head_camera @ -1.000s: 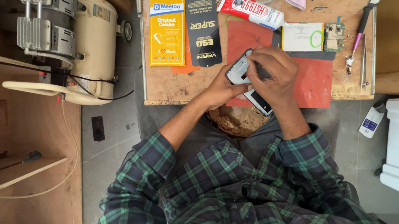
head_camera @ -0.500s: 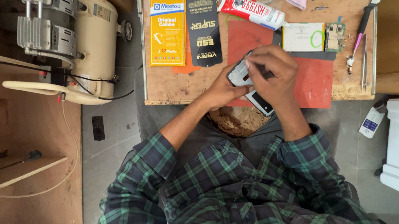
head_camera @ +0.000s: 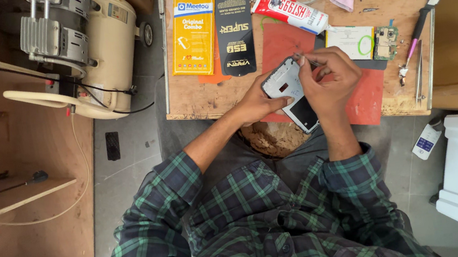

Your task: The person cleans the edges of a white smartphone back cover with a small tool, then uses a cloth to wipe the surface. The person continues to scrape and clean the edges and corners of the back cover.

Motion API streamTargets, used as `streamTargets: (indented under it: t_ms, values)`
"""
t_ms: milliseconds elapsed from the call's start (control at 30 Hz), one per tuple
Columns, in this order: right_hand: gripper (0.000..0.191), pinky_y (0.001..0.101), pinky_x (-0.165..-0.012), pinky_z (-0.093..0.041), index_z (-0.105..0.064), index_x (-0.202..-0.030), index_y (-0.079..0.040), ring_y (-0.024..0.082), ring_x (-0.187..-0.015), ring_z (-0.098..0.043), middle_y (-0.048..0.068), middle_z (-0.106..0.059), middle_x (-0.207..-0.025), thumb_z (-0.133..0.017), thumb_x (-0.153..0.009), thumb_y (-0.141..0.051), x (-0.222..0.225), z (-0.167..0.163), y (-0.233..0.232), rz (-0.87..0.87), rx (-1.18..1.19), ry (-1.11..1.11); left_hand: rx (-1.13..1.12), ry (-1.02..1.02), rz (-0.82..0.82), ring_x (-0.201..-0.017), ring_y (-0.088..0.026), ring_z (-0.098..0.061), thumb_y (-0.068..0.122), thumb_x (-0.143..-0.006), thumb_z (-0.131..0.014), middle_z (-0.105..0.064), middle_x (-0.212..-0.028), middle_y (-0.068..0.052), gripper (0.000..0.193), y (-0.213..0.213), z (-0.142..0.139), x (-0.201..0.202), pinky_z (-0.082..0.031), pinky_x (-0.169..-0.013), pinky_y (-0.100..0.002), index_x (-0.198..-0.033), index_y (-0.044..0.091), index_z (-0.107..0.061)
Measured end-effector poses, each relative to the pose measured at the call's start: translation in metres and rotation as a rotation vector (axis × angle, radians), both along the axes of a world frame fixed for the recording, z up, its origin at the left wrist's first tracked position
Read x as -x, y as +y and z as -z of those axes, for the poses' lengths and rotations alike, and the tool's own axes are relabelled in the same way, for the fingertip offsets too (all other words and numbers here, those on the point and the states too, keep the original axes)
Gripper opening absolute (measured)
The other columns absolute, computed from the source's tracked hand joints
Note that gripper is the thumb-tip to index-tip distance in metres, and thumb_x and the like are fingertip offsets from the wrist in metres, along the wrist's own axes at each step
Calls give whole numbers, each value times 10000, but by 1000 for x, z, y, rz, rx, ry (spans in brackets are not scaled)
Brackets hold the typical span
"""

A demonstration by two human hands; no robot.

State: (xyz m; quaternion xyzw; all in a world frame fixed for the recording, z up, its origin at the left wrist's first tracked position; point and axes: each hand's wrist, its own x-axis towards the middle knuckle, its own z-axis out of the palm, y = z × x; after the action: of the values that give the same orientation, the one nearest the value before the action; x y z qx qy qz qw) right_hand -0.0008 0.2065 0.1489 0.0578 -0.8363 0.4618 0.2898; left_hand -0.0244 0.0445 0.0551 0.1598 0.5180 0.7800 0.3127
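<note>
- The left hand [head_camera: 258, 103] grips the opened phone [head_camera: 289, 94] from its left edge, thumb across the lower part, and holds it tilted above the red mat [head_camera: 367, 101].
- The right hand [head_camera: 329, 77] is closed in a pinch at the phone's upper right corner. A thin tool tip appears to sit between the fingertips, but it is too small to identify.
- The phone lies directly between both hands, at the near edge of the wooden workbench [head_camera: 188, 101].
- Keep the left-hand grip firm along the frame edges only. Pressure on the exposed inner face risks flexing the parts.
- Work the pinch with small, controlled movements. Judging by the tight finger posture, the contact point is small and a slip is likely.
- Keep the phone over the mat so any loosened part drops onto it.
- The circuit board [head_camera: 385, 43] and the white card [head_camera: 350, 43] lie just beyond the right hand. The pliers [head_camera: 421, 26] lie farther to its right. The adhesive tube [head_camera: 290, 9] lies beyond both hands.
- Keep the wrists clear of these items.
</note>
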Motion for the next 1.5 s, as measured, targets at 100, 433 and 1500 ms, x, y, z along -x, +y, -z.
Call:
streamTargets:
  t_ms: [100, 433, 1500]
  values:
    - [96, 211, -598, -508, -734, -976, 27, 103, -709, -673, 120, -755, -986, -788, -926, 88, -1, -1, 1, -4, -4, -7, -16, 28, 12, -1003, -91, -653, -53, -904, -721, -675, -1167, -40, 664, -1, -6, 0, -618, -760, -261, -1507, 25, -456]
    - [120, 235, -604, -508, -726, -981, 14, 118, -716, -683, 110, -758, -995, -797, -903, 71, -1, -5, -2, -9, -73, -11, -3, -6, 23, -986, -81, -656, -61, -895, -704, -665, -1152, -33, 676, -2, -12, 0, -627, -724, -251, -1510, 38, -442]
    - [175, 235, -575, -461, -650, -837, 8, 105, -633, -643, 83, -659, -752, -819, -862, 46, -9, -5, -6, 134, -177, -113, -12, 22, 2, -1018, -85, -591, -88, -907, -686, -639, -1202, -36, 653, -2, 0, -1, -559, -808, -270, -1518, -4, -470]
